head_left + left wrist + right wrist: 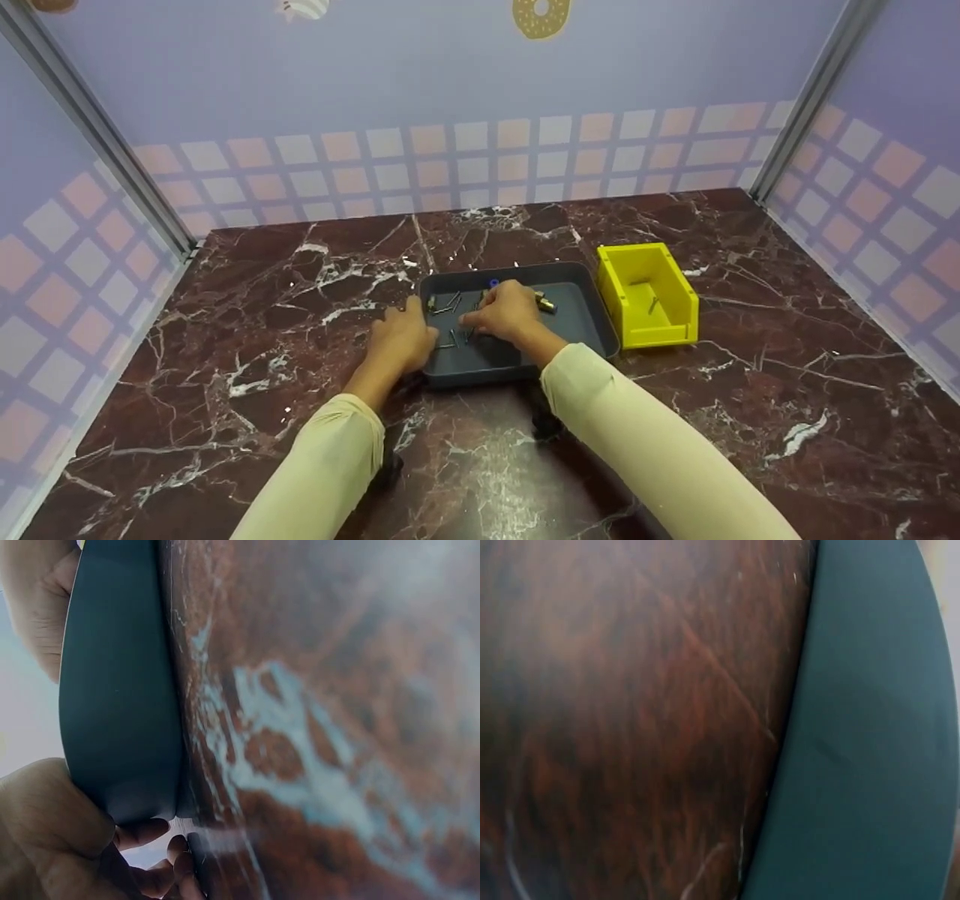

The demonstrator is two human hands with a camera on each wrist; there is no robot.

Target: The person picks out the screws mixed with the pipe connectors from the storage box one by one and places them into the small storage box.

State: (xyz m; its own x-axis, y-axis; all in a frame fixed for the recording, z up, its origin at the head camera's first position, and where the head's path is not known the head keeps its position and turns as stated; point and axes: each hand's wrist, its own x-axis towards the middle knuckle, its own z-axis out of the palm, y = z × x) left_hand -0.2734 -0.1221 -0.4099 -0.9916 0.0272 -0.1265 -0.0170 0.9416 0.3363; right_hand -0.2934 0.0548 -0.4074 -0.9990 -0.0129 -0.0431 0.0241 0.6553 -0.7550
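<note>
A dark grey tray [577,315] lies on the table with several screws [448,304] scattered in it. Brass-coloured pieces [546,303] and a small blue item [493,283] are also inside, partly behind my right hand [506,311]. That hand reaches down into the tray, fingers bent among the screws; whether it pinches one is hidden. At the tray's left side my left hand [405,337] holds the rim, its thumb over the edge and its fingers outside. The left wrist view shows this grip beside the tray wall [124,690]. Only the tray wall [862,735] fills the right wrist view's right side.
A yellow bin [660,337] stands directly right of the tray, with a screw [653,304] and another small dark piece in it. Underneath is a dark red marbled table [247,337]. Patterned panels [480,90] close off the back and both sides.
</note>
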